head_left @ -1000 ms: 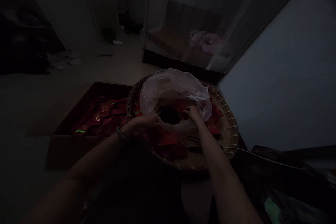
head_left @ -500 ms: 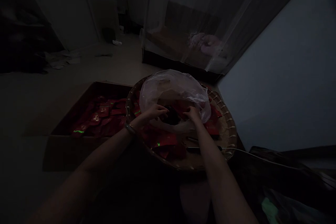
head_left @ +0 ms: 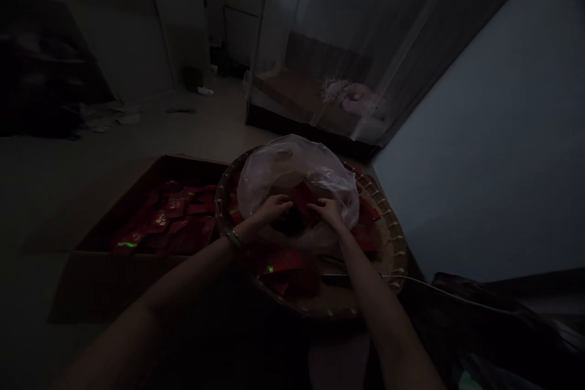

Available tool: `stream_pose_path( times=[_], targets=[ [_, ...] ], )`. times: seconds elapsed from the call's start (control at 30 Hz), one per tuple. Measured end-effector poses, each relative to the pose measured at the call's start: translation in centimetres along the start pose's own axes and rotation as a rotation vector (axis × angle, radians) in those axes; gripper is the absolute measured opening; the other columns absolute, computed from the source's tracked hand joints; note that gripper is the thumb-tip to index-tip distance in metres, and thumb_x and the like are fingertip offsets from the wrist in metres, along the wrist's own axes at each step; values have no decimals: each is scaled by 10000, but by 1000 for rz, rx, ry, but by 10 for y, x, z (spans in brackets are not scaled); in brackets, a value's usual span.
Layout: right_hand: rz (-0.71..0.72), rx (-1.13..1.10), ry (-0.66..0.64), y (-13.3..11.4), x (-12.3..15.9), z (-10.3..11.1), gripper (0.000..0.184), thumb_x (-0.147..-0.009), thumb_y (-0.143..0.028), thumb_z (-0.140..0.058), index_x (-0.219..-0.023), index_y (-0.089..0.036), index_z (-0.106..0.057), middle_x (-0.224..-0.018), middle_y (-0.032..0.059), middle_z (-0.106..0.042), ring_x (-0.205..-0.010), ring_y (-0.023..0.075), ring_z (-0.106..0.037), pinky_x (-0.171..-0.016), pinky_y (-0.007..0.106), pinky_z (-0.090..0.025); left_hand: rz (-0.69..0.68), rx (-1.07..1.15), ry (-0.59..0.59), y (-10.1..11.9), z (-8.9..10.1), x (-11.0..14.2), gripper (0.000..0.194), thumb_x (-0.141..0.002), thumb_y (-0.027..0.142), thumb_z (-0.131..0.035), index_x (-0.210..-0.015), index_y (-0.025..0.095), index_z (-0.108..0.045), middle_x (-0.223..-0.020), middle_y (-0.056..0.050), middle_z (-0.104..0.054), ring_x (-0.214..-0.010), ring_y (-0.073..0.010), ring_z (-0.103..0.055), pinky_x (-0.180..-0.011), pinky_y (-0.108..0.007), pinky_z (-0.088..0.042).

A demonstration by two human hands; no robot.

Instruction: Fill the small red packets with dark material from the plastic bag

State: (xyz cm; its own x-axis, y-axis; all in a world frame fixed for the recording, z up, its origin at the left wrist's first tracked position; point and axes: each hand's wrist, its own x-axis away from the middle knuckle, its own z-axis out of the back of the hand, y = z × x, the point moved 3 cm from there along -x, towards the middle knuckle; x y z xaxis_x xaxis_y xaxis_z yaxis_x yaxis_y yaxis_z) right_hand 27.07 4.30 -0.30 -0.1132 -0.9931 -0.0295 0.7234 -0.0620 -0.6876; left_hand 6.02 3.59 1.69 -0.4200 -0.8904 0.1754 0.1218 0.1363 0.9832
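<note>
A red packet (head_left: 303,195) is between my two hands, over the mouth of a clear plastic bag (head_left: 292,149). My left hand (head_left: 276,206) has its fingers curled at the packet's left side. At the right side, my right hand (head_left: 328,209) pinches the packet's edge with thumb and fingers. Beneath the hands the bag's inside is very dark, and its contents cannot be made out. The bag lies spread on a round woven basket tray (head_left: 395,234). More red packets (head_left: 287,265) lie on the tray near me.
Left of the tray, an open cardboard box (head_left: 77,283) contains many red packets (head_left: 176,206). A dark, slim tool (head_left: 336,280) lies by my right forearm, with a pale cord (head_left: 439,286) running right. Behind stands a netted bed (head_left: 311,82); a pale wall (head_left: 479,134) rises at right.
The red packet now shows raised between my hands, where a dark gap was before. My right hand has moved slightly left, and the view has tilted up a little.
</note>
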Motion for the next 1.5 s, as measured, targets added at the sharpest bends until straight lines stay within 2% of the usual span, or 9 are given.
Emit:
stream_pose_path(
  times=[0.13,0.3,0.37,0.47,0.73,1.0,1.2,1.33,1.5],
  targets=[
    [63,-208,-142,-25,20,-9,409,-709,-507,-626,-852,-126,-670,-783,60,-685,-725,210,-621,-620,294,-484,-67,63,70,1,-12,-5,310,-790,307,-568,-960,64,-660,-855,-76,-674,-678,-122,-579,-581,-195,-436],
    [454,46,207,-60,36,10,563,-750,-350,-654,-1267,-162,-534,-1261,135,-569,-1173,276,-514,-981,444,-427,-181,-114,92,3,-10,-5,244,-746,262,-563,-851,82,-689,-751,-49,-675,-662,-152,-579,-580,-217,-427],
    [623,167,197,-72,40,14,573,-811,-263,-591,-1365,-224,-449,-1373,101,-488,-1270,253,-436,-1064,456,-357,-244,-236,84,5,-6,-3,240,-735,253,-563,-840,88,-702,-776,-53,-689,-693,-166,-591,-598,-219,-428],
    [738,314,115,-83,44,12,482,-873,-200,-499,-1353,-251,-483,-1332,78,-537,-1236,237,-474,-1058,431,-376,-274,-345,78,5,-2,0,262,-747,266,-547,-844,90,-715,-792,-55,-697,-697,-168,-593,-580,-209,-412],
    [760,337,169,-81,55,3,384,-953,-269,-389,-1291,-200,-558,-1281,124,-583,-1172,250,-529,-1026,431,-411,-236,-282,30,2,1,1,333,-772,337,-556,-862,59,-716,-732,-52,-679,-604,-133,-548,-530,-202,-378],
    [705,276,157,-80,46,6,516,-860,-287,-564,-1363,-217,-473,-1231,127,-557,-1160,274,-511,-992,431,-441,-386,-406,32,11,7,6,285,-791,271,-526,-926,120,-726,-855,-52,-710,-716,-154,-603,-597,-201,-415],
    [806,292,261,-75,53,-2,423,-920,-255,-466,-1334,-175,-501,-1201,140,-614,-1114,258,-561,-958,429,-469,-263,-307,18,6,6,6,293,-768,325,-553,-809,81,-711,-695,-30,-664,-576,-127,-543,-513,-204,-378],
    [836,288,337,-77,60,-1,290,-928,-245,-462,-1158,-187,-628,-1169,133,-618,-1088,238,-566,-926,399,-480,-226,-265,0,4,3,6,335,-759,392,-571,-751,83,-700,-622,-17,-623,-528,-112,-499,-472,-201,-341],
    [764,331,407,-85,61,7,176,-868,-294,-577,-779,-178,-675,-869,105,-626,-888,235,-553,-805,379,-477,-322,-342,66,9,7,4,244,-742,308,-569,-781,119,-718,-736,-32,-685,-663,-146,-579,-553,-204,-403]
  ],
)
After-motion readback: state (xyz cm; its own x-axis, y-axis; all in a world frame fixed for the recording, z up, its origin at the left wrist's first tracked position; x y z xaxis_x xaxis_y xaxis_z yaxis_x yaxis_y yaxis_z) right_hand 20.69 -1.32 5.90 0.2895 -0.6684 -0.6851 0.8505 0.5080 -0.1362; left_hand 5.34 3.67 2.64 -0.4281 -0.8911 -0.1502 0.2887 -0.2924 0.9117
